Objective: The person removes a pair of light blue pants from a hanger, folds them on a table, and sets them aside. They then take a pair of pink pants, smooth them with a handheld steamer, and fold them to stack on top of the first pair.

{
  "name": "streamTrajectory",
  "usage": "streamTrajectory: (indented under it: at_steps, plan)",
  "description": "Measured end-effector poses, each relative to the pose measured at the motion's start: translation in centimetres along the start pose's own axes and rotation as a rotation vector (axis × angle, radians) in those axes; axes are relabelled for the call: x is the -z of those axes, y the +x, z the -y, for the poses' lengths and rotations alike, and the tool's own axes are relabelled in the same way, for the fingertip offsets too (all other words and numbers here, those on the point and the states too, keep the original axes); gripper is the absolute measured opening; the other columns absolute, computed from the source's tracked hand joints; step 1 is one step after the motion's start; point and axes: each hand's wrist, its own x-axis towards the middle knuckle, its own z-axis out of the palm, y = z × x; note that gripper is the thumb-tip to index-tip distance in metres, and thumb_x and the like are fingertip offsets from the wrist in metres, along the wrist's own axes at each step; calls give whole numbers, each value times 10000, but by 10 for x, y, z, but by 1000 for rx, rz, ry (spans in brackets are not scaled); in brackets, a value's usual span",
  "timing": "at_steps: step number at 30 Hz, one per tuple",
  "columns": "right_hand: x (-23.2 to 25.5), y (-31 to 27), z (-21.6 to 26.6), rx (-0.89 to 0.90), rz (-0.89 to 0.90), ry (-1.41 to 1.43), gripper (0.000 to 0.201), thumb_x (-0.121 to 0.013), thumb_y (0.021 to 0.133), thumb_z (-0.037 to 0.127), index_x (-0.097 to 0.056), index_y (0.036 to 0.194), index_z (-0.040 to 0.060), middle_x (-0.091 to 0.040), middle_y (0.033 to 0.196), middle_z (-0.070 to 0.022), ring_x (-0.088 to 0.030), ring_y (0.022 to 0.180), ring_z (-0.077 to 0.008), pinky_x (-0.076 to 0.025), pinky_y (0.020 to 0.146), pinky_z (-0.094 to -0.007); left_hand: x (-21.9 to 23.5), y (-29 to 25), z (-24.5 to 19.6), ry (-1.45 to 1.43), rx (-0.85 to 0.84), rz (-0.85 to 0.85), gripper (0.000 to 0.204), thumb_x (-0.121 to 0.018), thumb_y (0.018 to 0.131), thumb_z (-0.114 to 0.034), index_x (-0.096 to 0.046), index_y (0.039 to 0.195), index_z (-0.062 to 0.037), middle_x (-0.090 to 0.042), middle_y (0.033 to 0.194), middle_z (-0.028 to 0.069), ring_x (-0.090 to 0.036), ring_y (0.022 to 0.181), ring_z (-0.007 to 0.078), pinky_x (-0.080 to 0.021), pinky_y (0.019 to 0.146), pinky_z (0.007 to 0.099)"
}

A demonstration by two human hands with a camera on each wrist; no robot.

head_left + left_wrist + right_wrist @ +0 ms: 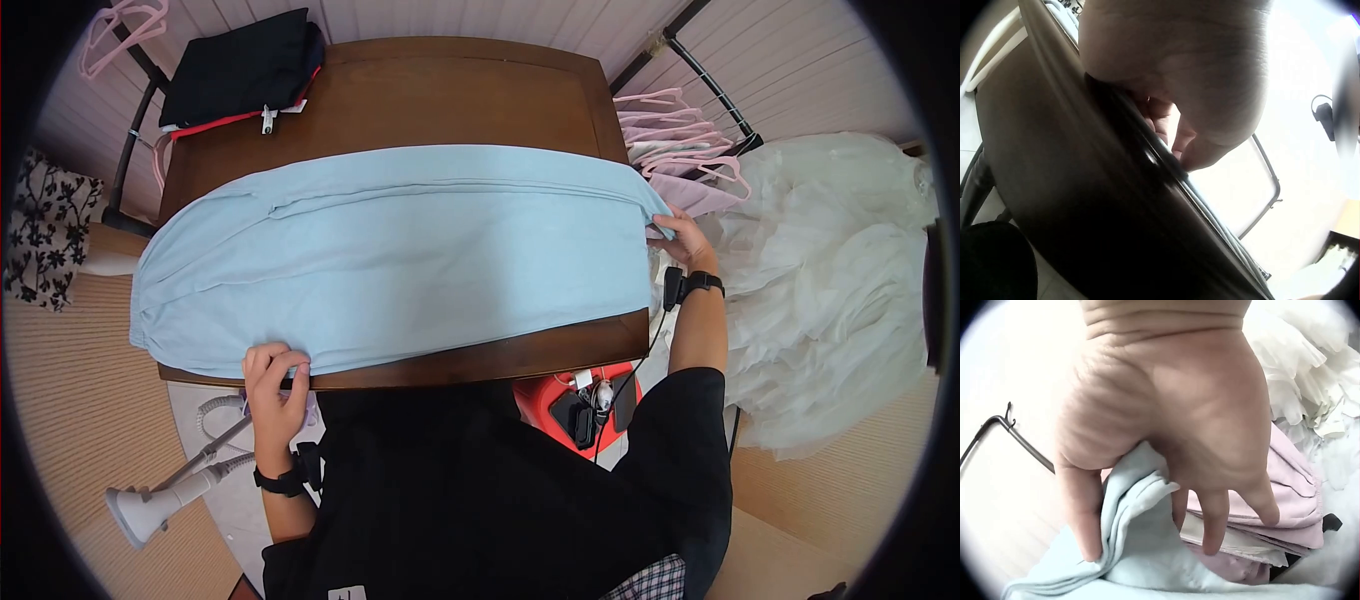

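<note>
A light blue garment [400,260] lies lengthwise across the brown table, folded into a long strip with loose creases along its far side and a gathered end at the left. My left hand [275,400] pinches its near edge toward the left; in the left wrist view the thumb and fingers of that hand [1179,75] meet at the table's rim, fingertips partly hidden. At the right end my right hand [690,242] grips the garment's corner. The right wrist view shows bunched blue cloth [1138,544] between the thumb and fingers of this hand [1179,412].
Folded dark clothes [240,70] with a red layer lie at the table's far left corner. Pink hangers [700,150] and a white ruffled dress [820,280] are on the right. Below the near edge are a red container [540,400] and a white steamer head [145,512].
</note>
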Motion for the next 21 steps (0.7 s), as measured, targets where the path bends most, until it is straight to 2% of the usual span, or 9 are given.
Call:
streamTrajectory:
  at_steps: [3,7,10,12,13,15,16,18,21]
  plan:
    - [14,-3,4,38,63,90,425,-732,828,153,-579,1222,112,-620,1157,-51,-591,1091,-230,-474,948,-497,-1,0,-1,-3,-1,-18,71,-672,775,-68,-651,841,-52,-560,888,79,-509,877,262,-375,813,359]
    - [9,-8,1,146,35,186,389,-714,855,188,-582,1212,110,-623,1156,-58,-621,1056,-242,-521,898,-458,-1,0,-3,0,8,-21,70,-670,779,-67,-651,844,-53,-559,885,78,-504,875,260,-375,812,356]
    - [12,1,-13,120,9,288,371,-686,889,238,-577,1217,102,-630,1152,-48,-626,1056,-224,-528,893,-437,0,0,-4,4,16,-4,54,-652,799,-55,-632,846,-37,-557,893,85,-509,899,261,-378,852,343]
    - [15,12,-24,-28,10,402,359,-650,923,285,-573,1229,114,-637,1145,-37,-635,1007,-196,-535,838,-418,-1,0,-3,5,14,-6,52,-652,800,-55,-632,846,-38,-557,893,85,-509,898,261,-378,850,344]
    - [18,16,-28,-27,10,402,359,-650,923,285,-573,1229,114,-637,1145,-37,-635,1007,-196,-535,838,-418,-1,0,-3,7,12,-10,51,-651,801,-55,-631,845,-39,-557,893,85,-509,898,261,-377,849,344]
    - [13,20,-30,-79,-6,337,346,-622,947,293,-546,1244,132,-660,1018,-19,-649,907,-169,-547,807,-407,-2,-1,-2,9,8,-22,61,-658,789,-58,-638,845,-47,-560,891,82,-508,889,260,-375,831,351]
    - [13,21,-29,-77,-5,337,346,-622,947,293,-546,1244,132,-660,1018,-19,-649,907,-169,-547,807,-407,-3,0,-2,11,2,-32,71,-666,776,-62,-645,844,-55,-563,889,78,-506,880,259,-372,814,358]
    - [9,22,-24,67,-98,142,384,-618,951,294,-533,1282,120,-662,1062,-29,-651,940,-183,-542,812,-402,-2,0,-2,11,7,-30,70,-664,777,-61,-644,844,-56,-563,890,78,-506,881,259,-372,815,358]
    - [0,26,-20,138,-181,174,406,-624,949,267,-517,1307,108,-661,1111,-37,-651,992,-201,-539,826,-413,-3,-1,-1,11,8,-31,68,-660,779,-59,-641,844,-57,-562,890,78,-506,882,260,-372,817,358]
